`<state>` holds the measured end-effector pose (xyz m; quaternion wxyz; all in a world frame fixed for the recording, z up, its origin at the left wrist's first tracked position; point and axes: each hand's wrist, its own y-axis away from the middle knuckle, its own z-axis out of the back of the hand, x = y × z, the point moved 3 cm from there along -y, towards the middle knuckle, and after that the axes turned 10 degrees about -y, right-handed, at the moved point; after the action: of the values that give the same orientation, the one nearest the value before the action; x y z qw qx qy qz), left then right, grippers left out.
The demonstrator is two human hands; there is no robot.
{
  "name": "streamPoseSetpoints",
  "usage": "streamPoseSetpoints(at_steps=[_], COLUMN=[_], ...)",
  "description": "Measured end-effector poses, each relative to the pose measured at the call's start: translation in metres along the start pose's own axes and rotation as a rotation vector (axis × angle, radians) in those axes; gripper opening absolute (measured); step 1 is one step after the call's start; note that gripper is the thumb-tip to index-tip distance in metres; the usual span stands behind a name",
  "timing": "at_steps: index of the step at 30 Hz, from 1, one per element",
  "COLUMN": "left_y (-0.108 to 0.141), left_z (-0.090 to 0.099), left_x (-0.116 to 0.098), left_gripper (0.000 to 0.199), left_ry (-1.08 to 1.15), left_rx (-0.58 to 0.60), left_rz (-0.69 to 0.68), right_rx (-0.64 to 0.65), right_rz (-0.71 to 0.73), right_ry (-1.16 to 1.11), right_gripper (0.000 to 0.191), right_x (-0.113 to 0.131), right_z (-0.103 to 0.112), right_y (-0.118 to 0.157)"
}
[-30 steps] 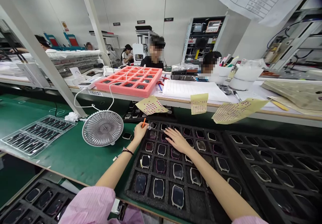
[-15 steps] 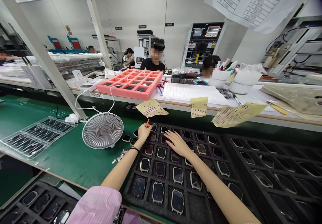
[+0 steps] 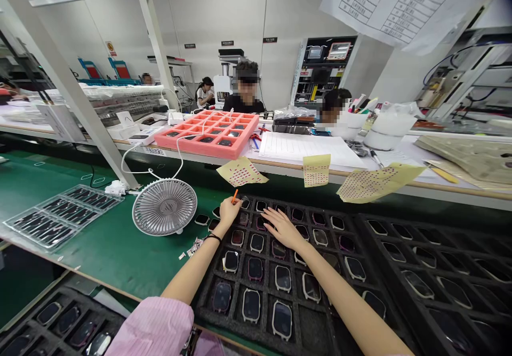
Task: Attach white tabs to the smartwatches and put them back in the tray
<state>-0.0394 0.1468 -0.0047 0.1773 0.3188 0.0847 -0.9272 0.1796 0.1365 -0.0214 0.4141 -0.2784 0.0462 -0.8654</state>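
Observation:
My left hand (image 3: pixel 229 210) is closed around a thin orange stick-like tool (image 3: pixel 236 195), at the far left corner of a black foam tray (image 3: pixel 314 321). Its working end is too small to make out. Near its fingertips lies a watch case (image 3: pixel 245 203) in the back row. Flat over the tray's back rows, my right hand (image 3: pixel 281 227) has its fingers stretched out, resting at a watch case (image 3: pixel 261 207). Rows of dark-screened watch cases (image 3: pixel 251 305), with pale or purple frames, sit in the compartments.
Left of the tray are loose watch cases (image 3: pixel 201 219), small scraps (image 3: pixel 192 249) and a grey fan (image 3: pixel 165 207). A second black tray (image 3: pixel 400 286) adjoins on the right. Beyond stands a shelf with a pink foam tray (image 3: pixel 240 148) and hanging yellow sheets (image 3: pixel 316 170). Co-workers sit behind.
Both hands stay in nearly the same place. The view has shifted very slightly, and the co-worker opposite has lowered their head a little.

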Motion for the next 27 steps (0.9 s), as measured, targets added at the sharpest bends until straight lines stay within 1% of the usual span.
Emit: streamPoseSetpoints(at_steps=[6,16,27], left_y=[-0.003,0.005,0.006], left_z=[-0.002,0.002,0.000], left_x=[0.004,-0.007,-0.010], left_gripper=[0.022,0.021,0.021], left_ry=[0.029,-0.151,-0.229], left_rx=[0.019,0.011,-0.019], left_rz=[-0.001,-0.007,-0.048], right_rx=[0.001,0.007,0.007], right_rz=[-0.002,-0.008,-0.012], right_ry=[-0.001,0.008,-0.004], right_gripper=[0.042,0.042,0.042], right_x=[0.000,0.000,0.000], right_z=[0.000,-0.001,0.000], right_y=[0.000,0.000,0.000])
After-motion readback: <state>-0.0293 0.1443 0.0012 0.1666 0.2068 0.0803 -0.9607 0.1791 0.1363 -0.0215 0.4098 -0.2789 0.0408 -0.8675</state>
